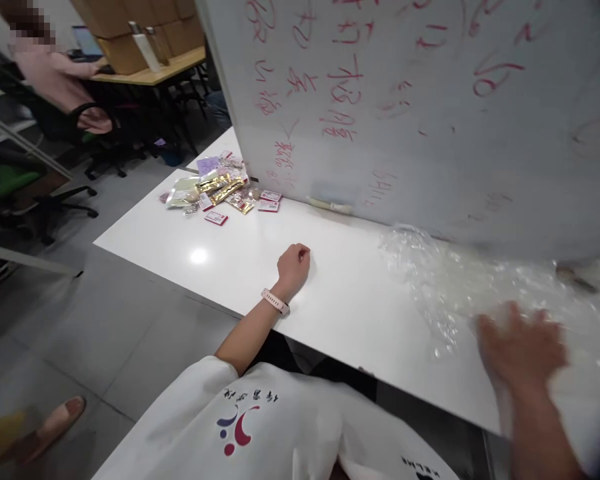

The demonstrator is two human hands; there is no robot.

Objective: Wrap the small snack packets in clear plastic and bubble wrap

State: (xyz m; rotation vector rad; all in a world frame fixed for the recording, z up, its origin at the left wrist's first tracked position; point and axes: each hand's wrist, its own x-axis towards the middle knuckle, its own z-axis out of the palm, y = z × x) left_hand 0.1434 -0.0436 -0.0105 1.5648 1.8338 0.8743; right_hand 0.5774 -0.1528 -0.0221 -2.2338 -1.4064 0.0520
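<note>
My left hand, with a pale pink band at the wrist, rests on the white table in a loose fist. Nothing shows between its curled fingers. Over at the right, my right hand is slightly smeared by motion. Its fingers are spread at the near side of a crumpled clear plastic bag, where they seem to touch the film. Whether anything lies beneath that palm, I cannot tell.
A whiteboard with red writing stands along the table's back. Gold packets, clear bags and small red-and-white boxes lie at the far left. A yellowish tube-like item lies against the board. A person sits at another desk.
</note>
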